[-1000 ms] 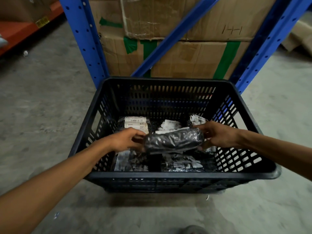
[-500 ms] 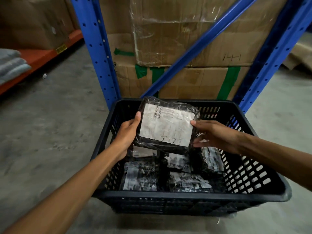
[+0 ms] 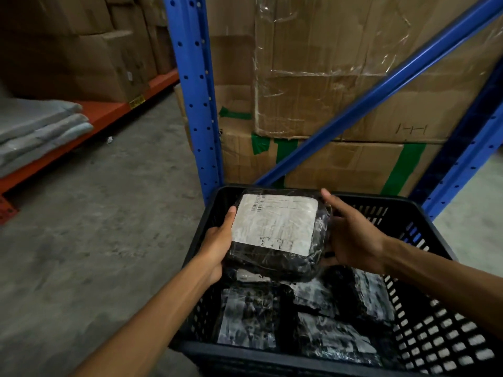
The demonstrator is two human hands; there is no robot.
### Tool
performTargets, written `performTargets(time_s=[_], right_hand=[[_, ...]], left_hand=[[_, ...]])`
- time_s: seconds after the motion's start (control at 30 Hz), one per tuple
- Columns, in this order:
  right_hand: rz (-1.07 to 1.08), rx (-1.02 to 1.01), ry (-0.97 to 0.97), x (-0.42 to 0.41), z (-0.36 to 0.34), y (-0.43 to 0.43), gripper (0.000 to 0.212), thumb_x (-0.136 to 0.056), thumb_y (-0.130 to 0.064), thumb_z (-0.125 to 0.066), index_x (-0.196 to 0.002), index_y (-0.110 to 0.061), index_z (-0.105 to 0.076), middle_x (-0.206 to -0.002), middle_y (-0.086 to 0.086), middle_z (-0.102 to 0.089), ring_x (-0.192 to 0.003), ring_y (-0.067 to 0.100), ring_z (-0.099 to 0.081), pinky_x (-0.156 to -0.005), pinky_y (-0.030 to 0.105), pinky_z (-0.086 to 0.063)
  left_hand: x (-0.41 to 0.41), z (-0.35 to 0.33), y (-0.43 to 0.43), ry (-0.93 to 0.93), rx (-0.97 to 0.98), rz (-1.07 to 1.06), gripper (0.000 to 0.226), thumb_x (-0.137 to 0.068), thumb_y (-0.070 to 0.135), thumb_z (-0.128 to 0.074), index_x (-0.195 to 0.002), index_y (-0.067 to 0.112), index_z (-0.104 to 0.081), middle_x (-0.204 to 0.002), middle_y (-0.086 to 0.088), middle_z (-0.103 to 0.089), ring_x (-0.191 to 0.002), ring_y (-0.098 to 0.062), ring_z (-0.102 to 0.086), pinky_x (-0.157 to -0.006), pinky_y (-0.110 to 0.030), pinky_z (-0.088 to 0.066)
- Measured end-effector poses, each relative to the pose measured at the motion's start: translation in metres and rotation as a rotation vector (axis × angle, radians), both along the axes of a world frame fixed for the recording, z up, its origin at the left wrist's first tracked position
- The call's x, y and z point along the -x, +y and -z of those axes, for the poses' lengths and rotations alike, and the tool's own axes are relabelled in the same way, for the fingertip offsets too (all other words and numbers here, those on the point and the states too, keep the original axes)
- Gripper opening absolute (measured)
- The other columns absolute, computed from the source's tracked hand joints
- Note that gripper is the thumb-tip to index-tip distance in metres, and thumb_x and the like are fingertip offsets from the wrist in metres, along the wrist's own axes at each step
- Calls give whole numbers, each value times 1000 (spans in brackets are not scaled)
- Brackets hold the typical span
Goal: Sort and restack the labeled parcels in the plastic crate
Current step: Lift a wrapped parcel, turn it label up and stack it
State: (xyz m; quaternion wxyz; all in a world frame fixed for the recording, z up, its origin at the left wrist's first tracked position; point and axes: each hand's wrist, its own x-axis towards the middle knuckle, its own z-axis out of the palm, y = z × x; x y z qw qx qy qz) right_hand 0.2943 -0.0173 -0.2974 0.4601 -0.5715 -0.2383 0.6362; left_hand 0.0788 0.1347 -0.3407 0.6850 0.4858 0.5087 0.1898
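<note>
A black plastic-wrapped parcel (image 3: pixel 277 235) with a large white label facing me is held above the black slatted crate (image 3: pixel 424 333). My left hand (image 3: pixel 217 246) grips its left edge and my right hand (image 3: pixel 351 235) holds its right edge. Several more black labeled parcels (image 3: pixel 321 322) lie flat on the crate's floor below it, partly hidden by the raised one.
Blue rack uprights (image 3: pixel 198 99) and a diagonal brace (image 3: pixel 381 93) stand just behind the crate, with stacked cardboard boxes (image 3: pixel 326 77) inside. An orange shelf (image 3: pixel 89 123) with grey folded pads (image 3: pixel 35 131) runs along the left. Bare concrete floor (image 3: pixel 89 240) lies to the crate's left.
Both hands have lifted the parcel out of the crate and turned it label-up toward me. The view has shifted left and upward.
</note>
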Motion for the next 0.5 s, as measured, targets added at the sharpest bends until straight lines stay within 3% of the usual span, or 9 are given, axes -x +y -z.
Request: performTargets(time_s=[0.07, 0.13, 0.27, 0.37, 0.43, 0.5], right_hand=[[-98, 27, 96, 0, -2, 2, 85, -68, -82, -56, -129, -22, -63, -134, 17, -63, -126, 41, -56, -104, 61, -41], [-164, 39, 104, 1, 1, 1, 75, -73, -78, -56, -127, -26, -63, -133, 15, -64, -125, 38, -58, -102, 60, -44], [-271, 73, -3, -6, 11, -6, 60, -75, -60, -70, -125, -27, -65, -131, 13, -65, -122, 34, -61, -106, 59, -42], [-341, 90, -84, -3, 15, -8, 66, -77, -49, -75, -136, -26, -55, -136, 6, -63, -128, 31, -56, -112, 57, -37], [-383, 124, -293, 9, 22, -6, 78, -75, -53, -77, -143, -36, -41, -131, -7, -67, -122, 19, -62, -103, 52, -48], [-393, 133, -417, 21, 28, -4, 81, -73, -59, -75, -142, -46, -35, -124, -18, -69, -114, 7, -67, -89, 40, -58]], left_hand=[[2, -3, 8, -5, -5, 46, 64, -69, 75, -61, -91, 19, -79, -89, -2, -81, -88, -21, -75, -82, -32, -57], [3, -4, 13, 32, -27, 92, 68, -62, 76, -65, -90, 16, -80, -86, -1, -81, -85, -22, -77, -79, -30, -58], [4, -3, 18, 102, -39, 207, 74, -53, 75, -72, -90, 11, -80, -83, -5, -81, -80, -24, -78, -79, -32, -60], [2, -5, 16, 163, -66, 289, 78, -51, 74, -73, -88, 7, -80, -82, -7, -81, -75, -23, -78, -72, -29, -61], [0, -6, 12, 202, -106, 326, 76, -54, 74, -73, -87, 5, -79, -77, -5, -80, -67, -17, -78, -55, -20, -59], [0, -6, 8, 228, -141, 328, 72, -55, 73, -73, -84, 8, -80, -72, -1, -80, -62, -12, -77, -50, -17, -55]])
